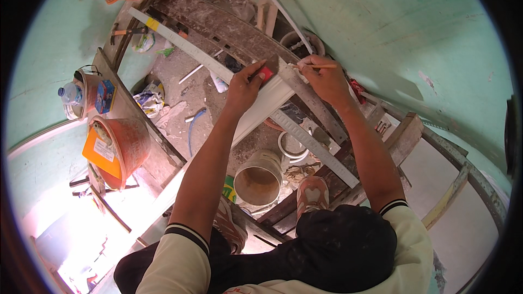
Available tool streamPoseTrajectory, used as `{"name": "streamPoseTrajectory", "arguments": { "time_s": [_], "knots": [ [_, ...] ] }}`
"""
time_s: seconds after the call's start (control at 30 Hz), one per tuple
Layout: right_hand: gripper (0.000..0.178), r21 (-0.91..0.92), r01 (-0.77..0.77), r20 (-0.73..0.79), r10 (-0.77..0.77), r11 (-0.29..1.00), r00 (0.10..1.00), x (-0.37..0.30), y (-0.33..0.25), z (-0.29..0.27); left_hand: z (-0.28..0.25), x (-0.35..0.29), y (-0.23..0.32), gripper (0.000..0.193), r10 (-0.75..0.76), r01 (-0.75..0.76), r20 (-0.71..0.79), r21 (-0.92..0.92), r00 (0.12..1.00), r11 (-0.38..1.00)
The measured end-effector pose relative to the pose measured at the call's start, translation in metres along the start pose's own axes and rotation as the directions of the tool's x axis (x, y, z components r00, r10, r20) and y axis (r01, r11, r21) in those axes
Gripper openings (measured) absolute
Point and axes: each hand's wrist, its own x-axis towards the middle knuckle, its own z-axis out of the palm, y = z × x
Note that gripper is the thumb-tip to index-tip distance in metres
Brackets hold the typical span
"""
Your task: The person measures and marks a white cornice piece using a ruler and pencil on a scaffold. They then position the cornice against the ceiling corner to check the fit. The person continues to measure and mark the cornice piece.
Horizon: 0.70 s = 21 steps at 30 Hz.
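My right hand (329,84) is closed round a thin yellow-orange pencil (325,66), its tip toward the left. Under the pencil tip lies the far end of a long white moulding strip (267,99), which runs back toward me at lower left. My left hand (243,90) pinches a small red object (265,74) against that same end; its exact kind is partly hidden by my fingers. Beneath the moulding a long metal straightedge (313,148) crosses from far left to near right. A narrow wooden board (321,110) slants below my right hand.
An orange bucket (133,141) and a smaller bucket with a bottle (71,93) stand on a plank at left. A hammer (128,31) lies farther off. Below are an empty pail (257,181), my shoes and a littered floor. Green walls (414,27) enclose the scaffold boards.
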Motion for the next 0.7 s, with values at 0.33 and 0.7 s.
{"name": "streamPoseTrajectory", "arguments": {
  "time_s": [0.33, 0.7],
  "knots": [
    [0.020, 0.000, 0.028, 0.028, -0.028, 1.000, 0.999, -0.003, 0.000, 0.000, 0.002, -0.001, 0.005, 0.039, 0.018, -0.017, -0.023, 0.032, 1.000, 0.999],
    [0.017, -0.003, -0.062, -0.025, 0.062, 0.998, 0.998, -0.048, 0.007, -0.024, 0.003, -0.002, -0.004, 0.039, 0.081, -0.079, -0.048, 0.047, 0.996, 0.996]
  ]
}}
